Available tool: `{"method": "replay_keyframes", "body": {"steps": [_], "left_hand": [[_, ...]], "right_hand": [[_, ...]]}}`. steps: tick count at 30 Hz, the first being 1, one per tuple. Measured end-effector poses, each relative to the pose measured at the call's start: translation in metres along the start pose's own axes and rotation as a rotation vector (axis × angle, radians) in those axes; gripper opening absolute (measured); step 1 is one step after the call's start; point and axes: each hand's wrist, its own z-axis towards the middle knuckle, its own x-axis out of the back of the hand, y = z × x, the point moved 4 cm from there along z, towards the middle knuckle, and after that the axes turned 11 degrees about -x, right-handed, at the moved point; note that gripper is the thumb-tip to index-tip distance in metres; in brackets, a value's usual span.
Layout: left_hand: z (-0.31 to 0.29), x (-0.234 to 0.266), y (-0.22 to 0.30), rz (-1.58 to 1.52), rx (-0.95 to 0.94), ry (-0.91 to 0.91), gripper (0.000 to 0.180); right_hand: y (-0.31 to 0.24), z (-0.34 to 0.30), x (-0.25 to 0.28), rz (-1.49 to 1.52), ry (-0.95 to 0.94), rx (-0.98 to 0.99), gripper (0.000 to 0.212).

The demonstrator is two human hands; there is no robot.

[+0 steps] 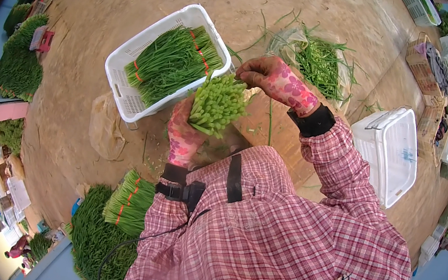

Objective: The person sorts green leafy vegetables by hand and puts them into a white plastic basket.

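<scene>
My left hand (183,134), in a pink floral glove with bare fingertips, is wrapped round a thick bunch of chive stalks (218,105). The pale green ends of the stalks face up toward me. Just above and right of the bunch, my right hand (284,81) has its fingers curled into a pinch; anything between them is too small to make out. Beyond the left hand stands a white slatted crate (126,56), holding dark green chive bundles (174,66) tied with orange bands.
Loose green trimmings (319,64) spill over a plastic bag beyond my right hand. White crates (386,155) stand nested at the right. Banded bunches (129,201) lie on a green heap (99,237) at lower left. A crumpled clear bag (107,128) lies on the brown floor.
</scene>
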Motion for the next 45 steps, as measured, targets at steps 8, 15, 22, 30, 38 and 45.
{"method": "replay_keyframes", "body": {"steps": [8,15,22,30,38,45], "left_hand": [[-0.001,-0.001,-0.001,-0.009,0.026,-0.031,0.071],[0.002,-0.003,0.002,-0.003,0.006,-0.051,0.071],[0.0,0.002,0.002,-0.147,-0.001,0.068,0.062],[-0.002,-0.009,-0.01,-0.248,0.071,-0.087,0.071],[-0.023,-0.033,-0.037,-1.076,0.549,0.045,0.066],[-0.011,-0.034,-0.022,-1.022,0.522,-0.077,0.072]], "right_hand": [[-0.018,-0.012,-0.007,-0.611,0.299,0.364,0.014],[-0.01,-0.012,-0.002,-0.021,0.138,-0.019,0.021],[-0.011,-0.013,-0.002,-0.002,0.098,0.179,0.018],[-0.022,-0.016,0.001,-0.285,0.058,0.33,0.022],[-0.031,-0.036,0.001,-0.052,0.173,0.152,0.01],[-0.041,-0.042,0.006,-0.46,0.216,0.346,0.013]]}}
